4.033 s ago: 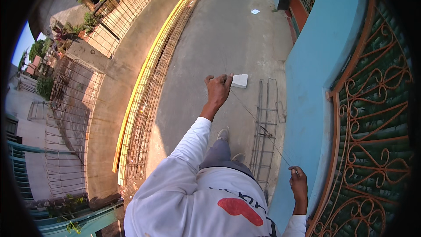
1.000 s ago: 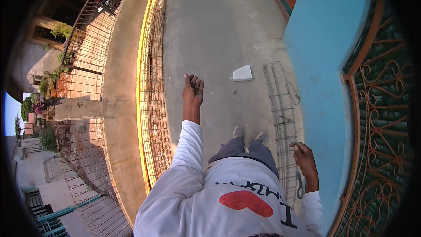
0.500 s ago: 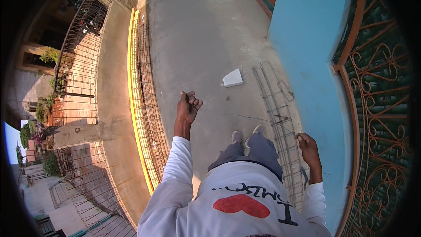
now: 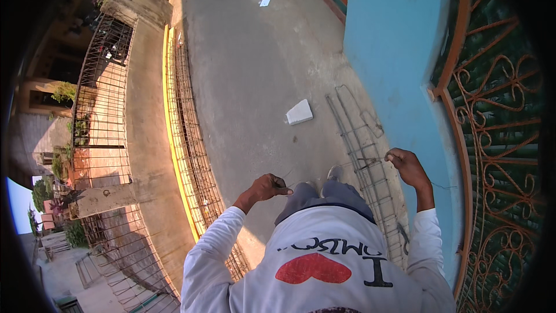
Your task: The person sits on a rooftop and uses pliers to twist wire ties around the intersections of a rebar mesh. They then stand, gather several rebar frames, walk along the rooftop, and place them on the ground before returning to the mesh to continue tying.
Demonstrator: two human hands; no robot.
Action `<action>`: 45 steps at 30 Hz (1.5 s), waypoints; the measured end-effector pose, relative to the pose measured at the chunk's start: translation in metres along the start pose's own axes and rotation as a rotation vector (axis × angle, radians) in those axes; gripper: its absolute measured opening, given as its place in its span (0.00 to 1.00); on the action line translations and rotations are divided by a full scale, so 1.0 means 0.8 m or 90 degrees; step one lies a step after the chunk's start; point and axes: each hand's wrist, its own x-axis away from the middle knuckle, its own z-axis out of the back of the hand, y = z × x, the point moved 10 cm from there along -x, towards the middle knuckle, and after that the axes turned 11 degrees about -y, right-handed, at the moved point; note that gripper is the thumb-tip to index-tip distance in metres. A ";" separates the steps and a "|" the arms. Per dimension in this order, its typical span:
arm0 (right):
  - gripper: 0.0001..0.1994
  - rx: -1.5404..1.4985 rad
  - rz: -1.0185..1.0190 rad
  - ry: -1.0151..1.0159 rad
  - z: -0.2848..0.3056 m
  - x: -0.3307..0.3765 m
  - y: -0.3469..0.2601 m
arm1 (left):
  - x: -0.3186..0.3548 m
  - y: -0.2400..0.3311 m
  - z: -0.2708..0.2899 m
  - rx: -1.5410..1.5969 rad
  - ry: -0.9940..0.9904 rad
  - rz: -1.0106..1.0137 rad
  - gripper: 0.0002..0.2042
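Note:
My left hand [image 4: 267,189] is held in front of my waist, thumb and fingers pinched together. A thin wire [image 4: 289,173] shows faintly at its fingertips. My right hand [image 4: 409,168] is raised at the right, its fingers also pinched, and another stretch of thin wire [image 4: 445,186] sticks out past its wrist. What lies inside each pinch is too small to see fully. Below and left of the right hand, a long cage of tied steel bars [image 4: 366,165] lies on the ground beside my feet.
A white block [image 4: 299,112] lies on the grey pavement [image 4: 249,81]. Along the left stand long rebar cages [image 4: 188,139] beside a yellow strip [image 4: 176,162] and a low wall [image 4: 145,139]. To the right are a light blue wall [image 4: 399,52] and an ornate metal gate [image 4: 492,139].
My left hand has come down and closer to my body, its fingers drawn into a pinch. My right hand has risen slightly. The wire stretched across the ground no longer shows there.

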 end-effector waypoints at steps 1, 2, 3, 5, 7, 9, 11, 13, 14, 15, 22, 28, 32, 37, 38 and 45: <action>0.12 0.005 0.014 -0.002 0.006 -0.008 -0.006 | -0.005 -0.004 0.003 0.060 0.003 0.002 0.25; 0.13 -0.011 0.005 -0.008 0.007 -0.016 -0.007 | -0.007 -0.009 0.012 0.124 0.040 0.003 0.24; 0.13 -0.028 -0.003 -0.014 0.006 -0.026 -0.009 | -0.008 -0.013 0.022 0.188 0.078 0.005 0.23; 0.13 -0.050 0.005 -0.041 -0.012 -0.043 -0.013 | -0.012 -0.029 0.039 0.364 0.190 -0.025 0.22; 0.14 -0.063 0.045 -0.077 -0.043 -0.067 -0.021 | -0.027 -0.051 0.053 0.583 0.343 -0.097 0.22; 0.14 -0.039 0.022 -0.153 -0.084 -0.082 -0.040 | -0.036 -0.038 0.060 0.877 0.432 -0.143 0.22; 0.14 -0.009 0.046 -0.204 -0.122 -0.094 -0.046 | -0.041 -0.034 0.080 1.089 0.516 -0.192 0.22; 0.13 0.024 0.110 -0.224 -0.156 -0.110 -0.040 | -0.052 -0.033 0.108 1.218 0.591 -0.245 0.20; 0.13 0.019 0.115 -0.255 -0.170 -0.116 -0.049 | -0.062 -0.056 0.126 1.282 0.575 -0.286 0.19; 0.13 0.015 0.120 -0.284 -0.183 -0.119 -0.060 | -0.075 -0.095 0.147 1.344 0.555 -0.329 0.18; 0.13 0.027 0.043 -0.159 -0.152 -0.180 -0.125 | -0.086 -0.039 0.294 0.667 0.482 -0.121 0.18; 0.13 -0.065 0.015 -0.002 -0.100 -0.240 -0.133 | -0.114 0.088 0.273 0.059 0.009 -0.214 0.20; 0.12 -0.097 -0.011 0.072 -0.106 -0.254 -0.128 | -0.115 0.104 0.289 0.047 -0.137 -0.100 0.18; 0.11 -0.155 -0.042 0.132 -0.119 -0.265 -0.149 | -0.152 0.079 0.323 0.328 -0.009 -0.122 0.15; 0.11 -0.165 -0.057 0.132 -0.123 -0.269 -0.157 | -0.158 0.079 0.322 0.448 0.039 -0.130 0.14; 0.13 -0.067 0.095 0.069 -0.182 -0.304 -0.214 | -0.208 0.084 0.292 1.012 0.118 -0.140 0.12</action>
